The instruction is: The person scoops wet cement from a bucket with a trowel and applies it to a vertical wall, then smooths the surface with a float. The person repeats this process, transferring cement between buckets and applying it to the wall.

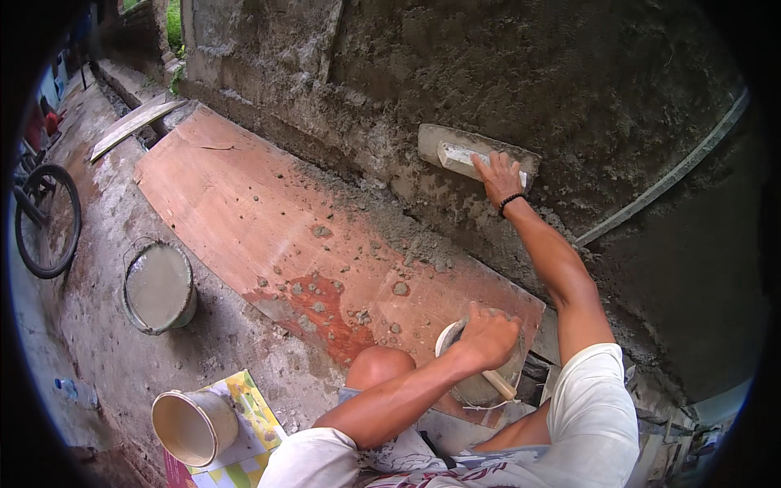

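Observation:
My right hand point(501, 177), with a dark beaded bracelet at the wrist, is closed over the pale handle of a plastering float point(431, 146). The float's flat board lies against the rough, wet-looking mortar on the wall point(569, 89). Nearer to me, my left hand point(488, 337) is closed above a bucket with a white rim point(445, 335). My hand and forearm cover much of this bucket, and what the fingers grip is hidden. A short wooden handle point(498, 385) shows just below that hand.
A wooden board point(236, 203) spattered with mortar lies along the wall's foot. To the left stand a bucket of grey liquid point(159, 285) and a cream bucket point(194, 427) on patterned cardboard. A straight strip point(667, 191) slants across the wall. A bicycle wheel point(73, 220) stands far left.

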Demonstrator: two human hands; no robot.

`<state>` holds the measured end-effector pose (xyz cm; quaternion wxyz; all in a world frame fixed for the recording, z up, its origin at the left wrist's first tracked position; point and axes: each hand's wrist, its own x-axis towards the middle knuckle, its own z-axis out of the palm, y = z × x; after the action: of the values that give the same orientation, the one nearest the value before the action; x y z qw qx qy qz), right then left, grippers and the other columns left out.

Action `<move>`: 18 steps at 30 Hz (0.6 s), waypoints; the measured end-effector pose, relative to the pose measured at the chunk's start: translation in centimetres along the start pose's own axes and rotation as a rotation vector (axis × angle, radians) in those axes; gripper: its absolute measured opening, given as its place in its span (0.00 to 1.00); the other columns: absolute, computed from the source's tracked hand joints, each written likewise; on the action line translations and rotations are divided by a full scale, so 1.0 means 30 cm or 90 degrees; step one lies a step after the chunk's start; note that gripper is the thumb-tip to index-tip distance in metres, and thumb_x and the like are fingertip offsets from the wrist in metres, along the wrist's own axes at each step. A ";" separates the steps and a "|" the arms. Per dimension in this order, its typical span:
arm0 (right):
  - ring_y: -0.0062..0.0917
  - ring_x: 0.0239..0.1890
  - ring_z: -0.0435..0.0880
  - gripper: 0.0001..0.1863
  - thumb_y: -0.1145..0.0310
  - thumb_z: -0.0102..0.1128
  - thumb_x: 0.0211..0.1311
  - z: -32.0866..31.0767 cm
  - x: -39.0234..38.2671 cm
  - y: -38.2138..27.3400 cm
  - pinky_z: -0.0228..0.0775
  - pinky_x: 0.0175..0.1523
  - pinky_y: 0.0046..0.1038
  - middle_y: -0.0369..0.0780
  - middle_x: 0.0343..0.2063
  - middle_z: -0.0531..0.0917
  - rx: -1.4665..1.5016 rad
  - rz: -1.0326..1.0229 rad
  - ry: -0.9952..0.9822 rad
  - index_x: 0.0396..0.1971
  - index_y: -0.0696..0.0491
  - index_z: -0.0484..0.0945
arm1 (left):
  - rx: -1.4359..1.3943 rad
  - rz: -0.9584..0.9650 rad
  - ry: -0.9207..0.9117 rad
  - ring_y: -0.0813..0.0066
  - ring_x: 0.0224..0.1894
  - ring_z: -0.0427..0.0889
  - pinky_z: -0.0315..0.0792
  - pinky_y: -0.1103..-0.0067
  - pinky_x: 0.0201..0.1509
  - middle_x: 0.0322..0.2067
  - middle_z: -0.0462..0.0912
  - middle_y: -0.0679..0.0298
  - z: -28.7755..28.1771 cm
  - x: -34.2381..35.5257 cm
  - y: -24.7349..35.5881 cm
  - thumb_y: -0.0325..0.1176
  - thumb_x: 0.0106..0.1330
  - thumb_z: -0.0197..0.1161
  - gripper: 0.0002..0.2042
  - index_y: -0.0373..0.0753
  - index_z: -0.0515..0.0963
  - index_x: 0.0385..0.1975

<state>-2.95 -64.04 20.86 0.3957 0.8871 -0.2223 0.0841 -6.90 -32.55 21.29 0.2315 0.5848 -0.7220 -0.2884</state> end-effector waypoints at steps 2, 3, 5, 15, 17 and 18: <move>0.37 0.48 0.69 0.36 0.76 0.57 0.53 -0.138 0.106 0.059 0.64 0.43 0.43 0.41 0.43 0.69 0.041 0.066 0.056 0.63 0.35 0.64 | 0.011 0.000 -0.007 0.40 0.55 0.75 0.56 0.48 0.65 0.51 0.75 0.42 -0.020 -0.004 -0.018 0.31 0.62 0.52 0.21 0.36 0.72 0.56; 0.37 0.48 0.69 0.38 0.77 0.60 0.50 -0.236 0.169 0.145 0.66 0.45 0.43 0.40 0.42 0.69 0.051 0.095 0.144 0.63 0.34 0.64 | 0.010 0.006 -0.014 0.40 0.55 0.75 0.57 0.48 0.65 0.52 0.75 0.42 -0.026 0.002 -0.017 0.31 0.62 0.51 0.20 0.36 0.72 0.55; 0.38 0.47 0.71 0.40 0.73 0.65 0.47 -0.457 0.284 0.352 0.68 0.46 0.45 0.39 0.42 0.70 0.045 0.189 0.237 0.63 0.35 0.64 | -0.016 -0.001 -0.041 0.42 0.55 0.75 0.58 0.49 0.64 0.52 0.75 0.42 -0.027 0.025 -0.031 0.32 0.63 0.51 0.20 0.36 0.71 0.55; 0.40 0.48 0.71 0.41 0.71 0.66 0.47 -0.362 0.217 0.443 0.69 0.47 0.47 0.41 0.43 0.70 0.084 0.239 0.273 0.64 0.34 0.62 | -0.023 0.010 -0.051 0.45 0.54 0.77 0.57 0.47 0.63 0.47 0.79 0.44 0.022 0.101 -0.076 0.31 0.63 0.51 0.19 0.36 0.73 0.54; 0.39 0.45 0.69 0.41 0.75 0.62 0.46 -0.212 0.099 0.267 0.64 0.44 0.44 0.41 0.41 0.68 0.052 0.163 0.145 0.64 0.35 0.63 | -0.041 0.022 -0.055 0.45 0.53 0.78 0.55 0.46 0.63 0.47 0.79 0.44 0.024 0.105 -0.051 0.30 0.63 0.50 0.19 0.36 0.74 0.53; 0.39 0.45 0.69 0.40 0.75 0.60 0.48 -0.107 0.029 0.215 0.64 0.44 0.42 0.42 0.41 0.68 0.007 0.118 0.127 0.64 0.35 0.63 | -0.053 0.031 -0.057 0.45 0.53 0.78 0.55 0.45 0.64 0.47 0.79 0.44 0.030 0.107 -0.027 0.30 0.62 0.50 0.18 0.36 0.74 0.52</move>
<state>-5.06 -65.76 27.60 0.4015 0.8522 -0.2622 0.2094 -7.59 -35.67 20.06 0.2300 0.5432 -0.7333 -0.3380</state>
